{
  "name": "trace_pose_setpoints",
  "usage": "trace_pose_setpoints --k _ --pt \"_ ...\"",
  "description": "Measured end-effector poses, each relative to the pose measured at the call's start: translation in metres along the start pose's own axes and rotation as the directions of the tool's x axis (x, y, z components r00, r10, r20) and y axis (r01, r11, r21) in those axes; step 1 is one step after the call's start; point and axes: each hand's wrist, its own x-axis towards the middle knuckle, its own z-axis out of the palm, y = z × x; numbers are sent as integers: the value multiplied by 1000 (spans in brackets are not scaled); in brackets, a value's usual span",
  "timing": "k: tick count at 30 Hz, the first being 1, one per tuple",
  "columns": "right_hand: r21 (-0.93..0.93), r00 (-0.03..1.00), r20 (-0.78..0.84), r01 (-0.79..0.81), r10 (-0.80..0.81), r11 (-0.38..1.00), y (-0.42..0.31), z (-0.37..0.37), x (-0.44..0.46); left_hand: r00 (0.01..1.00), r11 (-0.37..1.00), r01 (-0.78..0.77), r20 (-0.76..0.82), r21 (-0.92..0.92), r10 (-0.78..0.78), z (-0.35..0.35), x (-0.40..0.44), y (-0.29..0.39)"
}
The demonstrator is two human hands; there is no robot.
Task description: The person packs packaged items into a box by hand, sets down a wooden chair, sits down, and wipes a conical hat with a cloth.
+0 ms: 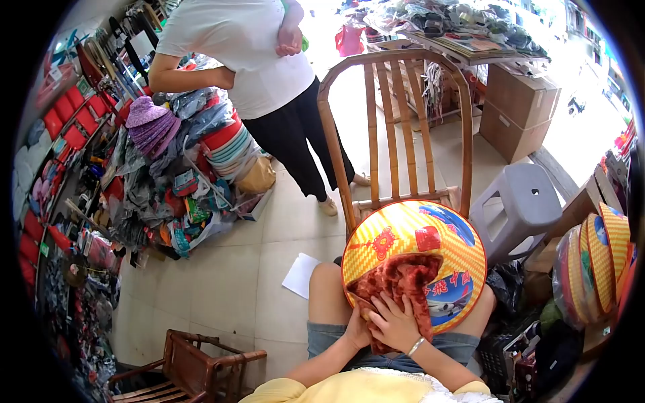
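Note:
On my lap lies a yellow woven-pattern conical hat (463,245) with a red rim, red knot prints and blue picture panels. A reddish-brown plush cloth (396,272) covers its lower middle. My left hand (358,328) grips the cloth's lower left edge, some of its fingers hidden by the folds. Beside it, my right hand (396,326) rests on the cloth, fingers spread, with a band on the wrist.
Ahead stands a bamboo chair (398,127), with a grey stool (524,201) to its right. More hats (594,262) lean at the right. A person (248,74) stands ahead left near bagged goods (181,188). Another bamboo chair (195,366) is lower left; white paper (300,274) lies on the floor.

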Motion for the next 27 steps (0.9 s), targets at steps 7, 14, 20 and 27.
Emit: trace_pose_setpoints --k 7,14,20,27 --pt "-61 959 -169 -242 229 968 62 -42 -25 991 997 35 134 -65 -26 29 -6 17" --pt "259 732 -308 -550 607 794 113 -43 -45 991 992 -58 117 -109 71 39 -6 1" --pt "-20 926 -141 -357 351 934 12 -39 -22 990 991 137 -37 -2 -137 42 -8 -49" --pt "-25 990 -124 -67 63 997 38 -43 -37 999 1000 23 48 -2 -23 30 -1 -28"
